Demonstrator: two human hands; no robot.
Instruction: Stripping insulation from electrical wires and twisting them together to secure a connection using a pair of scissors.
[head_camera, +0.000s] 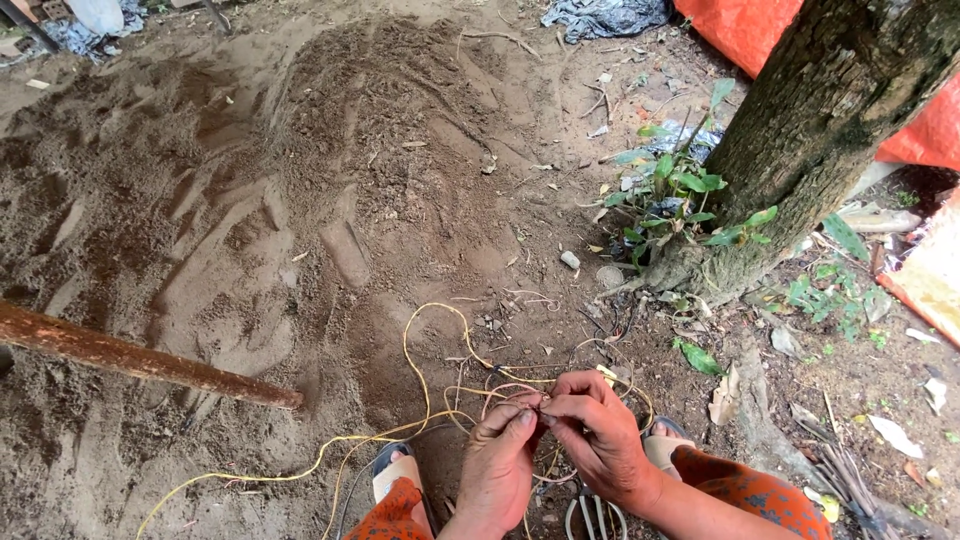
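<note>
thin yellow wire (420, 370), looped and tangled, pinched between left hand (497, 462) and right hand (600, 430)

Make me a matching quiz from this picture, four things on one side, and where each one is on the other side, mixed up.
Things:
1. tree trunk
2. wooden pole
3. yellow wire
4. orange sheet

Places:
A. looped on the sandy ground, running to both hands
B. lying across the sand at left
C. behind the tree, top right
D. rising at upper right, green leaves at its base

Pairs: 1-D, 2-B, 3-A, 4-C
</note>
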